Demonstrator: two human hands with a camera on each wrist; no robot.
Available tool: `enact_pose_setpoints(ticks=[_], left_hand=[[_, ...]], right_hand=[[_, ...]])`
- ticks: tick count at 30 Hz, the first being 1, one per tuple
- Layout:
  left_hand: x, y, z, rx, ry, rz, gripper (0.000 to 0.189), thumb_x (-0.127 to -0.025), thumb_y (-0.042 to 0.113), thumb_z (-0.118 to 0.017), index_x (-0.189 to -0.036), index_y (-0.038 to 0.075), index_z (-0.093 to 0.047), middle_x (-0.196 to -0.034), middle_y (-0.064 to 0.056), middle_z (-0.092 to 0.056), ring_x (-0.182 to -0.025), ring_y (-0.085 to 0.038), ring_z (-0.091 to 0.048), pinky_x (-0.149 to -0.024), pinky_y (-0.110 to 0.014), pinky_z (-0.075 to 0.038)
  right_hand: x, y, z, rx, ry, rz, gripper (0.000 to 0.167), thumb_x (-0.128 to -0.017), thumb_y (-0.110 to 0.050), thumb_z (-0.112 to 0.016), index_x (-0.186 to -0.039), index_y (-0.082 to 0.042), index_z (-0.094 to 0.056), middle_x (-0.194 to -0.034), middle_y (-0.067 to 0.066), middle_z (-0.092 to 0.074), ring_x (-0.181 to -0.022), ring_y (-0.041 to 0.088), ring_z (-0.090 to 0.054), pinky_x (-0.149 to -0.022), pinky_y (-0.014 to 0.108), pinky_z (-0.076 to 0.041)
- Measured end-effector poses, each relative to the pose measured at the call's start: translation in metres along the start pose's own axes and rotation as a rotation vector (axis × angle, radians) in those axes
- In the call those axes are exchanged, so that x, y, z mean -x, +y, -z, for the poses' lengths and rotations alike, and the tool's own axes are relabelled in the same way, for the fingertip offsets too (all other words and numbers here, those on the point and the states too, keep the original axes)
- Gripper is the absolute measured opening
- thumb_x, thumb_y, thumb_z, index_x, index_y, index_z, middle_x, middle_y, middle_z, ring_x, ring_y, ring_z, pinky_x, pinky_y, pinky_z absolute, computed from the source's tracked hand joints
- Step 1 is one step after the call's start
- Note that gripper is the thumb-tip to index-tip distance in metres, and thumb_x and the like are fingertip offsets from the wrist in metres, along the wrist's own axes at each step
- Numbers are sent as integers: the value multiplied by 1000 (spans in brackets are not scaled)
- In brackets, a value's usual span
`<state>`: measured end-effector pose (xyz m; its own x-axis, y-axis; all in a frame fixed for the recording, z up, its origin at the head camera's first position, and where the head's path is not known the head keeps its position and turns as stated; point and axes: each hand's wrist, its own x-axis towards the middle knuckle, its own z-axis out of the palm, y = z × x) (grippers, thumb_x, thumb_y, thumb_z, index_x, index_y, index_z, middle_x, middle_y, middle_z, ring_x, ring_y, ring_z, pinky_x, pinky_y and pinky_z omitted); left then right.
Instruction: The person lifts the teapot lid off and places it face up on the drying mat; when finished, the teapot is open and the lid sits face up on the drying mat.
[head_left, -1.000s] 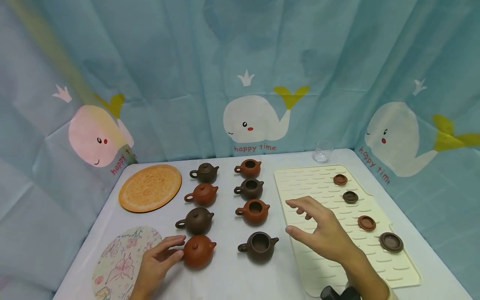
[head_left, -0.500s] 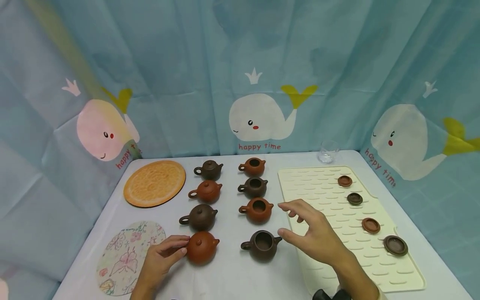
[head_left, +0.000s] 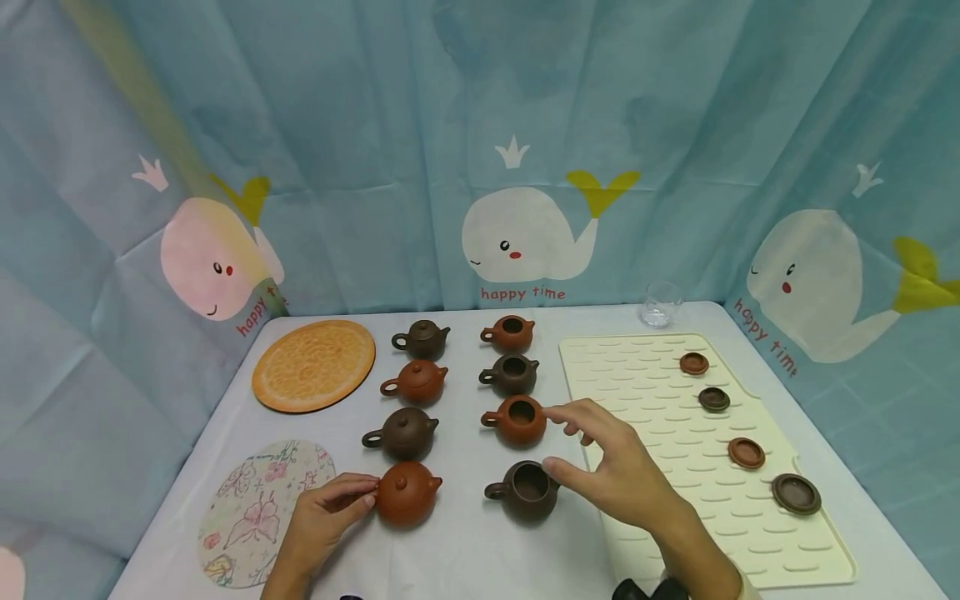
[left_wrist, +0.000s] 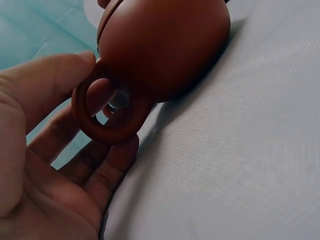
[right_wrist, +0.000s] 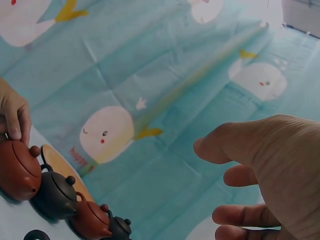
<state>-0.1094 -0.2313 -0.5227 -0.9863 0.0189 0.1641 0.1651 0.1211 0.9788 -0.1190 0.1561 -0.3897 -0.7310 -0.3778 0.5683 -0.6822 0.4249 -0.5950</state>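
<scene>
My left hand (head_left: 313, 527) pinches the handle of a reddish-brown lidded teapot (head_left: 407, 497), the nearest of the left column. In the left wrist view the thumb (left_wrist: 60, 75) lies on the top of the ring handle (left_wrist: 102, 131), with fingers behind it. The teapot sits upright on the white cloth. My right hand (head_left: 618, 471) is held out with thumb and fingers spread, holding nothing. Its thumb overlaps the spout side of a dark brown lidless teapot (head_left: 525, 510) in the head view. The index fingertip is right by the spout of a reddish lidless teapot (head_left: 517, 432).
Behind the held teapot stand a dark teapot (head_left: 407, 435) and other lidded ones. More lidless teapots (head_left: 512, 379) line the right column. Several lids (head_left: 746, 453) rest on a cream mat (head_left: 637, 367). A clear glass (head_left: 660, 307), an orange round mat (head_left: 313, 367) and a butterfly mat (head_left: 258, 512) surround them.
My right hand has moved left from over the cream mat to the nearest lidless teapots. The head view has shifted slightly. My left hand stays at the reddish-brown teapot.
</scene>
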Motion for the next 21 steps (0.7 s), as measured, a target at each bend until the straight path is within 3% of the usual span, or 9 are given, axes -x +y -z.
enact_pose_setpoints(ticks=[10, 21], left_hand=[[1, -1, -1, -22, 41, 36, 17, -78, -4, -76, -95, -5, -73, -89, -17, -68, -85, -21, -65, -78, -27, -52], [1, 0, -3, -7, 36, 15, 16, -78, -5, -76, -94, -5, -73, -88, -17, -67, -84, -22, -65, -78, -27, -52]], right_hand=[[-7, -5, -11, -38, -33, 8, 52, -78, -12, -80, -126, -15, -61, -109, -9, -61, -91, 12, -55, -71, 30, -46], [-14, -12, -32, -87, -104, -35, 47, -82, -17, -78, -127, -20, -61, -112, -11, -60, -93, 10, -54, -72, 30, -46]])
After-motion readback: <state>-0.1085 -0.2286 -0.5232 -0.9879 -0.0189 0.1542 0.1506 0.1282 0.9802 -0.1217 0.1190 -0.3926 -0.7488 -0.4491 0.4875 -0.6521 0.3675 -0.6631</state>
